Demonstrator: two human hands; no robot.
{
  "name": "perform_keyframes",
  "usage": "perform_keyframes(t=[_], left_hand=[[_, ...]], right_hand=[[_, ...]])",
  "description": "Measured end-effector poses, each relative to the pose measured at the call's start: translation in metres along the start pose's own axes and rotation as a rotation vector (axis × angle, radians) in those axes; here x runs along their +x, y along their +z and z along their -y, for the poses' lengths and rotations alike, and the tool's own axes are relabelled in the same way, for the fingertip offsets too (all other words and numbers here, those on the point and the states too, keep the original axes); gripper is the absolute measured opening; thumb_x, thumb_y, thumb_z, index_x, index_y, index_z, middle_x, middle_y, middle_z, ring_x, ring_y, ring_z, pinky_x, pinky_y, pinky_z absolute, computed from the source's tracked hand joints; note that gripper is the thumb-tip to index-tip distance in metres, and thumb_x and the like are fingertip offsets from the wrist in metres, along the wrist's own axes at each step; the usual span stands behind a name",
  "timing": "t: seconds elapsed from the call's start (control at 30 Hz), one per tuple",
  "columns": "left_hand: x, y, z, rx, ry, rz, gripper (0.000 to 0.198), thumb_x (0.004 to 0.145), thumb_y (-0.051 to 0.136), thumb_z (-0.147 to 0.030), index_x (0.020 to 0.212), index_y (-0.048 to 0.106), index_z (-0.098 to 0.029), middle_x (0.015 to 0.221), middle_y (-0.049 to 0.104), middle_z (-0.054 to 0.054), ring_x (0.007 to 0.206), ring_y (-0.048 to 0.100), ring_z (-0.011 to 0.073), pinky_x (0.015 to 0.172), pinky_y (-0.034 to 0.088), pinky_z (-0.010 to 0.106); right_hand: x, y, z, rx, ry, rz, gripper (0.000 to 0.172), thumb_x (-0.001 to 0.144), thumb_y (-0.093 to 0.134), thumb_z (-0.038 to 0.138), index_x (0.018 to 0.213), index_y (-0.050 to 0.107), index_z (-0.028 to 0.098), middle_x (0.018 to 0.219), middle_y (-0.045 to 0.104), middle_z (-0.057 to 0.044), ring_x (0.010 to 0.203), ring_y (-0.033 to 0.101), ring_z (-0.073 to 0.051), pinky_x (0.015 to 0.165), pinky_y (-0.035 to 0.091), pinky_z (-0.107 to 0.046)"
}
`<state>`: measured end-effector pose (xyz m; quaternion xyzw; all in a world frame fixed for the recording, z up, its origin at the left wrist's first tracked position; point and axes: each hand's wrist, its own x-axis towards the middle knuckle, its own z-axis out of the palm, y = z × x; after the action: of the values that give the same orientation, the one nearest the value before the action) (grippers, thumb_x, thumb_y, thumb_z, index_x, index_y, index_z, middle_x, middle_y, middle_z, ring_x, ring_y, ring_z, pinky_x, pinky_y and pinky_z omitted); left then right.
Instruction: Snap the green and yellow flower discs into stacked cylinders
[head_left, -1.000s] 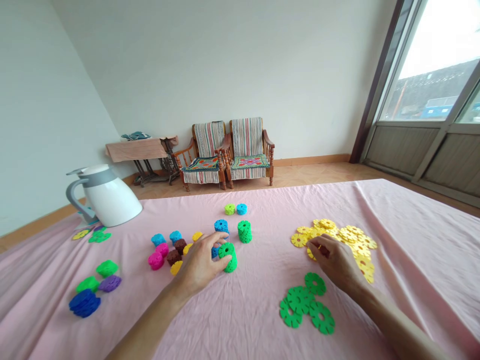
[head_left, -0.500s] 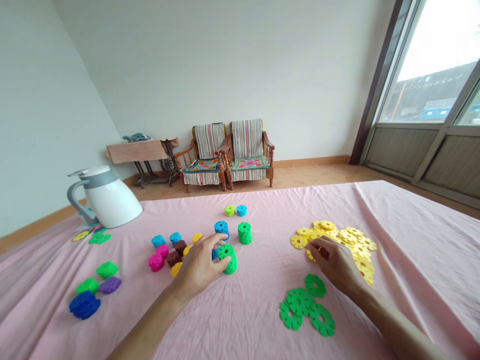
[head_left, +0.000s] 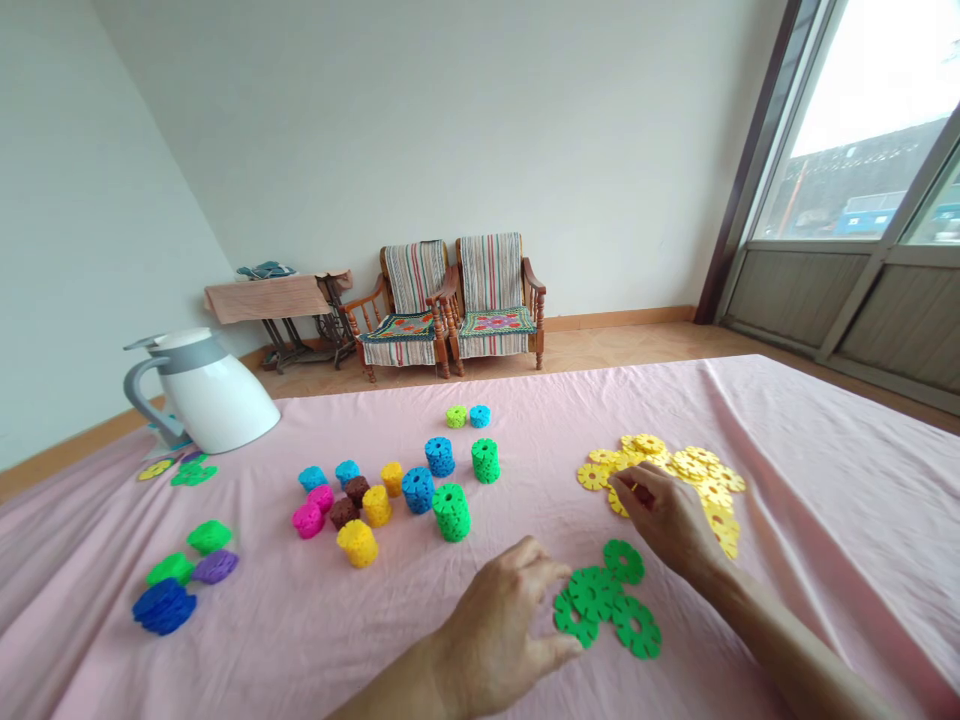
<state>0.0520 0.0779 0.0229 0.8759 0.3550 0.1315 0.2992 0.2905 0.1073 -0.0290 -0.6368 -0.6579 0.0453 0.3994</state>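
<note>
My left hand (head_left: 499,625) is low over the tablecloth beside a few loose green snowflake discs (head_left: 592,592). Its thumb and fingers are apart with nothing between them, and the fingertips are close to the leftmost disc. On the right, my right hand (head_left: 670,515) rests at the near edge of a heap of yellow snowflake discs (head_left: 705,465). Its fingers are curled in a pinch, and whatever they may hold is hidden. Two green stacks stand mid-table, a nearer one (head_left: 451,513) and a farther one (head_left: 486,460), next to blue stacks (head_left: 418,490).
Short yellow stacks (head_left: 358,543), brown stacks (head_left: 345,513), pink stacks (head_left: 307,520) and light-blue stacks (head_left: 311,479) sit left of centre. A dark-blue stack (head_left: 163,606) lies far left. A white jug (head_left: 221,400) stands at the back left on the pink tablecloth (head_left: 825,480).
My left hand has let go of the near green stack and moved right and closer, to the loose green discs. My right hand stays at the yellow heap.
</note>
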Motion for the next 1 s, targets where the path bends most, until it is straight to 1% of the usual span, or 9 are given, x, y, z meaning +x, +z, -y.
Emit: perform_keyframes(t=[0.23, 0.37, 0.47, 0.53, 0.63, 0.73, 0.8, 0.9, 1.0], left_hand=[[0.028, 0.021, 0.003, 0.123, 0.008, -0.042, 0.026, 0.064, 0.073, -0.034, 0.083, 0.062, -0.018, 0.088, 0.055, 0.003, 0.085, 0.053, 0.0192, 0.072, 0.043, 0.027], [0.032, 0.031, 0.006, 0.152, 0.018, -0.063, 0.024, 0.062, 0.072, -0.035, 0.073, 0.059, -0.018, 0.084, 0.055, 0.003, 0.082, 0.053, 0.019, 0.069, 0.043, 0.027], [0.031, 0.03, 0.004, 0.155, 0.016, -0.09, 0.023, 0.059, 0.071, -0.029, 0.072, 0.057, -0.018, 0.083, 0.055, 0.003, 0.079, 0.053, 0.0185, 0.066, 0.043, 0.026], [0.032, 0.019, 0.003, 0.154, 0.021, -0.135, 0.022, 0.059, 0.069, -0.026, 0.075, 0.057, -0.018, 0.084, 0.055, 0.003, 0.079, 0.053, 0.0181, 0.066, 0.044, 0.026], [0.039, -0.015, 0.009, 0.17, 0.013, -0.28, 0.022, 0.063, 0.065, -0.023, 0.084, 0.059, -0.018, 0.087, 0.057, 0.003, 0.078, 0.054, 0.0167, 0.068, 0.043, 0.026], [0.053, -0.055, 0.028, 0.216, -0.032, -0.442, 0.024, 0.065, 0.063, -0.021, 0.088, 0.06, -0.018, 0.088, 0.057, 0.002, 0.074, 0.054, 0.0145, 0.068, 0.044, 0.026], [0.062, -0.076, 0.044, 0.275, -0.095, -0.491, 0.026, 0.065, 0.062, -0.02, 0.091, 0.062, -0.017, 0.085, 0.058, 0.002, 0.073, 0.054, 0.0143, 0.069, 0.044, 0.026], [0.073, -0.091, 0.065, 0.364, -0.147, -0.489, 0.026, 0.064, 0.064, -0.021, 0.09, 0.063, -0.017, 0.082, 0.058, 0.002, 0.073, 0.056, 0.015, 0.069, 0.044, 0.026], [0.079, -0.091, 0.077, 0.407, -0.168, -0.456, 0.024, 0.065, 0.063, -0.023, 0.088, 0.065, -0.018, 0.082, 0.059, 0.002, 0.075, 0.057, 0.0162, 0.068, 0.043, 0.025]], right_hand=[[0.001, 0.001, -0.003, 0.022, -0.001, 0.014, 0.027, 0.085, 0.045, 0.035, 0.074, 0.064, 0.02, 0.067, 0.059, -0.001, 0.056, 0.053, -0.012, 0.054, 0.039, -0.025], [0.001, 0.001, -0.002, 0.029, -0.003, 0.013, 0.026, 0.085, 0.045, 0.034, 0.074, 0.064, 0.02, 0.068, 0.059, -0.001, 0.057, 0.053, -0.012, 0.055, 0.039, -0.025], [0.0, -0.001, -0.001, 0.026, -0.004, 0.021, 0.026, 0.085, 0.045, 0.034, 0.073, 0.064, 0.02, 0.067, 0.059, -0.001, 0.056, 0.052, -0.012, 0.054, 0.038, -0.025], [0.0, -0.001, 0.0, 0.023, -0.002, 0.025, 0.026, 0.085, 0.045, 0.033, 0.072, 0.063, 0.019, 0.067, 0.058, -0.001, 0.055, 0.052, -0.012, 0.054, 0.038, -0.025], [0.001, -0.001, 0.001, 0.023, 0.008, 0.028, 0.026, 0.085, 0.045, 0.033, 0.072, 0.063, 0.019, 0.066, 0.058, -0.001, 0.055, 0.052, -0.012, 0.054, 0.038, -0.025], [0.001, -0.001, 0.0, 0.023, 0.01, 0.033, 0.026, 0.085, 0.045, 0.033, 0.071, 0.063, 0.02, 0.067, 0.059, -0.001, 0.056, 0.053, -0.013, 0.054, 0.038, -0.025], [0.001, -0.001, 0.001, 0.021, 0.004, 0.036, 0.027, 0.084, 0.045, 0.033, 0.071, 0.063, 0.02, 0.067, 0.06, -0.002, 0.056, 0.052, -0.013, 0.054, 0.038, -0.026], [0.001, -0.002, 0.001, 0.021, -0.004, 0.036, 0.026, 0.084, 0.044, 0.032, 0.071, 0.063, 0.02, 0.067, 0.06, -0.002, 0.055, 0.052, -0.013, 0.054, 0.038, -0.026], [0.001, -0.002, 0.002, 0.026, -0.005, 0.038, 0.026, 0.084, 0.044, 0.031, 0.071, 0.063, 0.02, 0.067, 0.06, -0.002, 0.056, 0.053, -0.014, 0.054, 0.039, -0.025]])
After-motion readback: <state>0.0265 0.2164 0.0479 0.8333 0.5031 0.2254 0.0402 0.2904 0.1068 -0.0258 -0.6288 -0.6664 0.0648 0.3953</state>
